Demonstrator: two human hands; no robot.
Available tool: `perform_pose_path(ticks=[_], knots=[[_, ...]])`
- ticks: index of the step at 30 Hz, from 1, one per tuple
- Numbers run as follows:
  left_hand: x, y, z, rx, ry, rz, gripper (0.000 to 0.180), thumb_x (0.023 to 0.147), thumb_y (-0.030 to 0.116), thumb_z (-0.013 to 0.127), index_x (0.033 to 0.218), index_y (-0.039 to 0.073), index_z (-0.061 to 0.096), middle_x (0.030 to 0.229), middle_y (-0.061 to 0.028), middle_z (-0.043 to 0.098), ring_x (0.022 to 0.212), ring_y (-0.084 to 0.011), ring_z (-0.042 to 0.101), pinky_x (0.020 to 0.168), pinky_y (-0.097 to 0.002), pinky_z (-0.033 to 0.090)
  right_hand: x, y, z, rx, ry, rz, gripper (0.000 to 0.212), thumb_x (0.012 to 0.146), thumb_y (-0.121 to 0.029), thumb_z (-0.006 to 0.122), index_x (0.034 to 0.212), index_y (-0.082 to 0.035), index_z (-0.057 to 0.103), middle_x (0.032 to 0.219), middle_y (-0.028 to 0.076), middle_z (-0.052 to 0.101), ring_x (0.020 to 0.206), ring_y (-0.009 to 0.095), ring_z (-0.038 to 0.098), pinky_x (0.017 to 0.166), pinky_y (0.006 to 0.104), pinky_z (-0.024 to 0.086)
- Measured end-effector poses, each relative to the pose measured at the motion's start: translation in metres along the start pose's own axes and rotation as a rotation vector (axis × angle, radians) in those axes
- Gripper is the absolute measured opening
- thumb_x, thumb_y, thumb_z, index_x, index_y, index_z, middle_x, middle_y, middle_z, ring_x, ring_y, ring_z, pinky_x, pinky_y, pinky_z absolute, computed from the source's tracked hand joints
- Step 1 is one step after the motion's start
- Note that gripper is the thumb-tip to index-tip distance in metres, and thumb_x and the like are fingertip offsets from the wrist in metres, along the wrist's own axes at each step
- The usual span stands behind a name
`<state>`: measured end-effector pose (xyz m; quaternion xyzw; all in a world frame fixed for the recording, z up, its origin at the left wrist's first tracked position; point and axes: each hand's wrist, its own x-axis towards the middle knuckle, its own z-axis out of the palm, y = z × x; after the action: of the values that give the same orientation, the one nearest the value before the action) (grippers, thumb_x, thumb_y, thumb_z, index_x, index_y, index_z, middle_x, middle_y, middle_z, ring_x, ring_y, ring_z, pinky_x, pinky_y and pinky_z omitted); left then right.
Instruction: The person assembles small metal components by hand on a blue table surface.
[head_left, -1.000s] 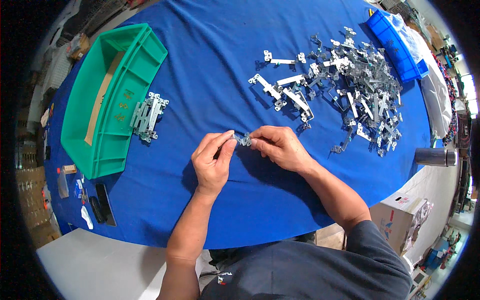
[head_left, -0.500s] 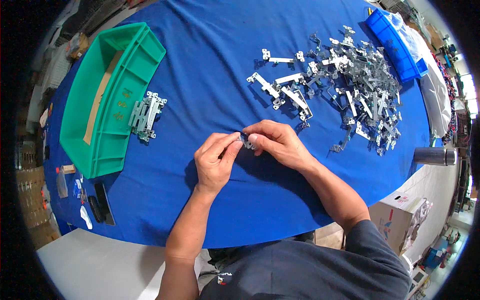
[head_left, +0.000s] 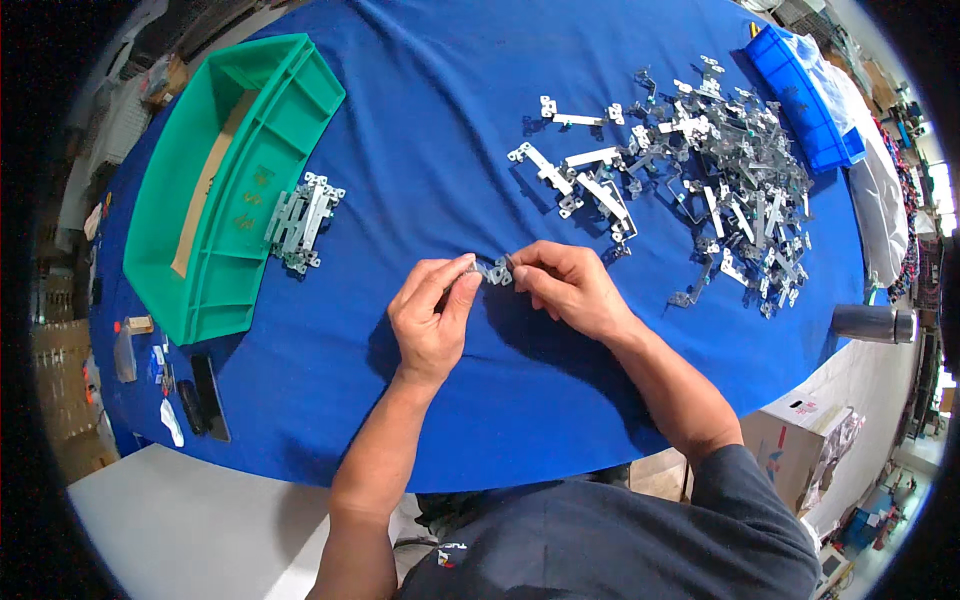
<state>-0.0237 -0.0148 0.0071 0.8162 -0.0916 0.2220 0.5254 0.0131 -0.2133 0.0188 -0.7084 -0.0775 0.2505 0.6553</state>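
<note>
A small metal bracket (head_left: 494, 272) spans the gap between my two hands, above the blue cloth. My left hand (head_left: 432, 310) pinches its left end between thumb and fingers. Its right end is in the closed fingertips of my right hand (head_left: 572, 288). The fingertips cover both ends of the bracket. To the left, a neat stack of similar metal brackets (head_left: 305, 222) lies against the green bin. A large loose heap of brackets (head_left: 745, 170) spreads over the cloth at the right, with several separate ones on its near-left side.
The green bin (head_left: 283, 120) stands at the left on the blue cloth (head_left: 420, 130). A blue bin (head_left: 795, 90) holding clear plastic is at the far right. A dark cylindrical flask (head_left: 872, 323) lies at the right edge; a phone (head_left: 210, 398) lies at the lower left.
My right hand has drawn slightly away from my left, showing more of the bracket between them. The whole view has shifted a little.
</note>
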Motion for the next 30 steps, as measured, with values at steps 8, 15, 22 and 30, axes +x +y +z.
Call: perform_pose_path(ticks=[8,15,22,30], knots=[[0.001,-0.001,0.000,-0.002,0.010,0.000,0.016,0.089,0.006,0.074,0.103,-0.002,0.072,0.088,-0.0097,0.069,0.073,-0.0154,0.065,0.062,-0.0260,0.050,0.001,0.003,0.000,-0.088,-0.014,-0.037,0.021,0.097,-0.017,0.062,0.106,0.001,0.069,0.077,0.001,0.065,0.067,0.007,0.057,0.059,0.0256,0.048],[0.001,0.002,-0.001,-0.033,-0.018,-0.063,0.016,0.089,0.007,0.074,0.103,-0.002,0.072,0.089,-0.0097,0.069,0.073,-0.0149,0.065,0.063,-0.0259,0.050,-0.001,-0.002,0.004,-0.145,0.035,-0.066,0.018,0.096,-0.014,0.064,0.105,0.001,0.069,0.073,0.002,0.063,0.065,0.006,0.055,0.057,0.0264,0.046],[0.000,-0.001,0.000,-0.029,-0.041,-0.042,0.015,0.089,0.007,0.074,0.102,0.000,0.073,0.086,-0.0078,0.069,0.069,-0.0127,0.063,0.059,-0.0260,0.048,0.000,0.001,0.002,-0.201,0.020,-0.101,0.018,0.096,-0.014,0.063,0.105,0.002,0.068,0.072,0.002,0.063,0.062,0.008,0.055,0.056,0.0279,0.046],[0.000,-0.001,0.002,-0.046,-0.073,-0.057,0.015,0.088,0.005,0.074,0.102,0.000,0.073,0.087,-0.0082,0.069,0.070,-0.0132,0.062,0.061,-0.0260,0.048,0.002,0.005,0.003,-0.009,0.016,-0.110,0.022,0.099,-0.013,0.058,0.117,-0.001,0.065,0.080,0.003,0.064,0.068,0.009,0.060,0.060,0.0269,0.053]])
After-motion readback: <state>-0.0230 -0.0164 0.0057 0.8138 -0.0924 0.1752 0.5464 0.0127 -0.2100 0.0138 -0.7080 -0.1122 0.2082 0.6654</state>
